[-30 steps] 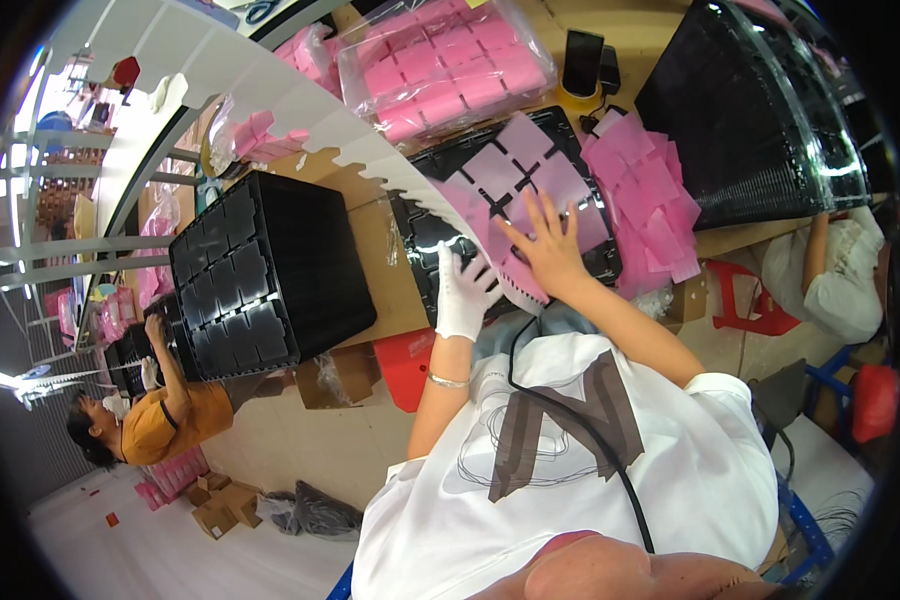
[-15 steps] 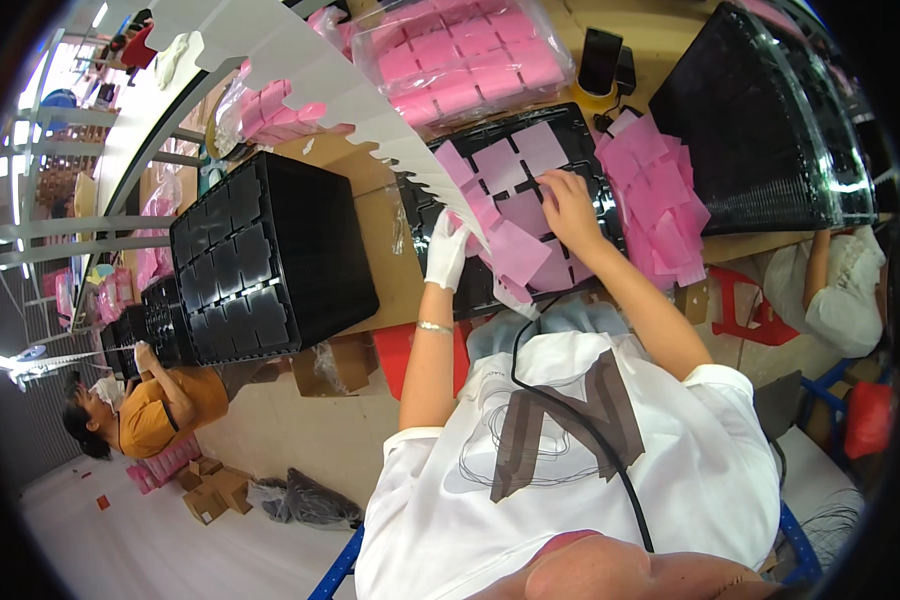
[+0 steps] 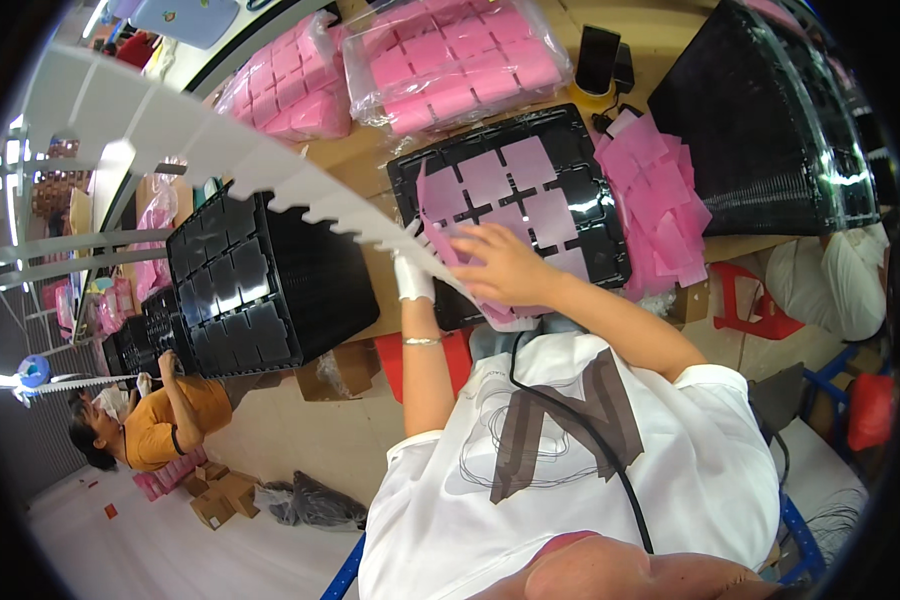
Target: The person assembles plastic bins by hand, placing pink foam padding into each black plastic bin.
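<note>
A long whitish strip (image 3: 260, 150) with a notched edge sweeps from the upper left down to my hands. My left hand (image 3: 415, 278), in a white glove, is closed on its lower end, fingers partly hidden behind it. Pink sheets (image 3: 436, 238) stand beside the strip there. My bare right hand (image 3: 505, 265) reaches across to them, fingers bent and tips at a pink sheet's edge. Under both hands lies a black plastic tray (image 3: 598, 215) with shallow pockets. Several pink squares (image 3: 527, 163) lie on it in rows.
Loose pink sheets (image 3: 660, 210) are heaped right of the tray. Behind it lie bagged pink stacks (image 3: 460, 65) and a phone (image 3: 598, 60). Tall stacks of black trays stand right (image 3: 770, 130) and left (image 3: 320, 270). A co-worker in an orange shirt (image 3: 170, 425) is at far left.
My right hand has left the tray and moved left to the strip's lower end. My left hand shifted slightly left. The strip swung lower, and more pink squares on the tray are uncovered.
</note>
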A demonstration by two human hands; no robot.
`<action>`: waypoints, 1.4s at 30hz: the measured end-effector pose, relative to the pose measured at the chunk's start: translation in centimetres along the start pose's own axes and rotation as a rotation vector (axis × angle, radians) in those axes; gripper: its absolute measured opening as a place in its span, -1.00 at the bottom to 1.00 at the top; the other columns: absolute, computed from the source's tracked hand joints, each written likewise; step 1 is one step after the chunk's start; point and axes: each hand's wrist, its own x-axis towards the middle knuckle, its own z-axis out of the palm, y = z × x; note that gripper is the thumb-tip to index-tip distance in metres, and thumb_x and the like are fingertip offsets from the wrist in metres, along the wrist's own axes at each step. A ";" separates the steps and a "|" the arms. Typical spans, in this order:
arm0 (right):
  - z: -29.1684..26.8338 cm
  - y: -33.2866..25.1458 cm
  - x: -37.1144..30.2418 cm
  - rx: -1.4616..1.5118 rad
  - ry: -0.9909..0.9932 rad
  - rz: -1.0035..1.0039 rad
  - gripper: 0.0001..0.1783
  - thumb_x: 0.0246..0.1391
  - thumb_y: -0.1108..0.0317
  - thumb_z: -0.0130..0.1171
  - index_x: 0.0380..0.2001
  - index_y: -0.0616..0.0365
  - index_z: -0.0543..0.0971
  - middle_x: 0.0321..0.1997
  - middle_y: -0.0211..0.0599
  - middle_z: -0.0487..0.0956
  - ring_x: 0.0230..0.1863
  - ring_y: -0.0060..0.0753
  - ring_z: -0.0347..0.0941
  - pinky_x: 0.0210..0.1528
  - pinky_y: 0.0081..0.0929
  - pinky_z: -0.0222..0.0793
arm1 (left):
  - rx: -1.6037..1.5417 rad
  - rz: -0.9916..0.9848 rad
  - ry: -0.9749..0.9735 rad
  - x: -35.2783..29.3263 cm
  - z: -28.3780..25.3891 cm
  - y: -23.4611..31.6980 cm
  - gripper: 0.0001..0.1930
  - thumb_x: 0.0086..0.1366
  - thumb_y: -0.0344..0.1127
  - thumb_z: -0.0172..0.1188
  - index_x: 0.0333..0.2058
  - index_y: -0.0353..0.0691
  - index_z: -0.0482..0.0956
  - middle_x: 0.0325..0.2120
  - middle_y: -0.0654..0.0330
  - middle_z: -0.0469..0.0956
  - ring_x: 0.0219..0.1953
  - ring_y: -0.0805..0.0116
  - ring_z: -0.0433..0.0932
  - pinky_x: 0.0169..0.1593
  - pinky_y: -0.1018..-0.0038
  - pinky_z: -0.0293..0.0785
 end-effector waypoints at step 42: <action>-2.9 18.3 -6.0 0.143 0.621 0.953 -0.53 0.05 0.43 0.26 0.04 0.19 0.39 -0.31 -0.24 0.56 -0.31 -0.35 0.53 -0.21 -0.42 0.45 | 1.993 0.738 0.022 -4.9 4.3 2.3 -0.47 0.31 0.11 0.05 -0.53 -0.29 0.63 -0.48 0.04 0.57 -0.27 -0.01 0.55 -0.26 0.09 0.43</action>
